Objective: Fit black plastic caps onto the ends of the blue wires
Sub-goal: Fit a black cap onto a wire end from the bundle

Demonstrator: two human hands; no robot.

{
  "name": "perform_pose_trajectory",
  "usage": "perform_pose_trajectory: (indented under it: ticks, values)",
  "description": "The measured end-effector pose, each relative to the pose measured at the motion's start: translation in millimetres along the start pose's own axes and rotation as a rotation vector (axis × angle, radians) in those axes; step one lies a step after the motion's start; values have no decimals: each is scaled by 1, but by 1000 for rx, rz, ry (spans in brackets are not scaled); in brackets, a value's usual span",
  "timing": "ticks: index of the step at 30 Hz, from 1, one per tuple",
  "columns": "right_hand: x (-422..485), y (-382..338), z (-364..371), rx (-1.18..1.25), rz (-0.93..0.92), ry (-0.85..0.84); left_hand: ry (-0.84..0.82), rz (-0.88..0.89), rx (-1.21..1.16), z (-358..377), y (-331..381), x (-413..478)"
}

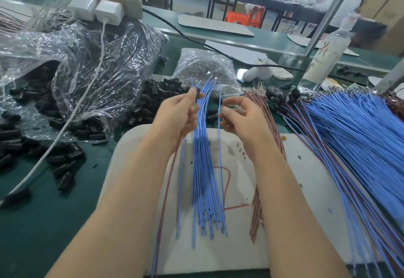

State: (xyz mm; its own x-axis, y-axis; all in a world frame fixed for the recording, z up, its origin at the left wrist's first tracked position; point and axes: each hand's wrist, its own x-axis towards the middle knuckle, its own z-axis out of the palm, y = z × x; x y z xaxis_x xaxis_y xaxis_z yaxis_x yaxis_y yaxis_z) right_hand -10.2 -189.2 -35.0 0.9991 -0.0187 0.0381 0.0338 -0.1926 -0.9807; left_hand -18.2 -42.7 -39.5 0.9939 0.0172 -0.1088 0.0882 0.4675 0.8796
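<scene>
Left hand (177, 113): gripping bundle of thin blue wires (203, 168), pinching small black plastic cap (198, 94).
Right hand (238, 117): curled, grip unclear.

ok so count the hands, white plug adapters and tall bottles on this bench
hands: 2, left hand, right hand
white square plug adapters: 2
tall clear plastic bottle, white label: 1
total: 5

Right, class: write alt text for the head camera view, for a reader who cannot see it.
A left hand grips a bundle of blue wires and a black cap; the right hand pinches a single blue wire. Loose black caps litter the green table.
</scene>
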Motion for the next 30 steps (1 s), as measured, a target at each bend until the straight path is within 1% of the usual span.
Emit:
perform_pose_trajectory:
  ticks: [2, 3, 4, 5, 9, 11, 14, 16, 21, 25, 30]
  values:
    - [-3, 3, 2, 45, -13, 29, 23, 195, 517, 6, -12, 1]
    - [-4, 4, 3, 44, -13, 42, 17, 293, 720, 8, -18, 2]
    - [-4, 4, 3, 41, -10, 47, 3, 375, 861, 9, -22, 2]
    - [-4, 4, 2, 45, -2, 37, -13, 429, 926, 9, -25, 2]
    - [-5, 3, -2, 29, -29, -11, -32, 519, 929, 8, -25, -2]
    - [-6, 2, -3, -37, -88, 54, -26, 532, 1003, 8, -25, -3]
    - [-4, 1, -5, -193, -177, 170, 33, 593, 1152, 10, -24, -4]
    - [-5, 1, -2, -235, -227, 180, 73, 621, 1201, 15, -23, -6]
    - [-11, -1, 7, -338, -372, 221, 181, 606, 1258, 22, -24, -11]
    - [-13, -3, 10, -330, -387, 172, 182, 556, 1145, 19, -23, -9]
    - [-15, -5, 9, -321, -363, 57, 193, 565, 1091, 12, -23, -5]
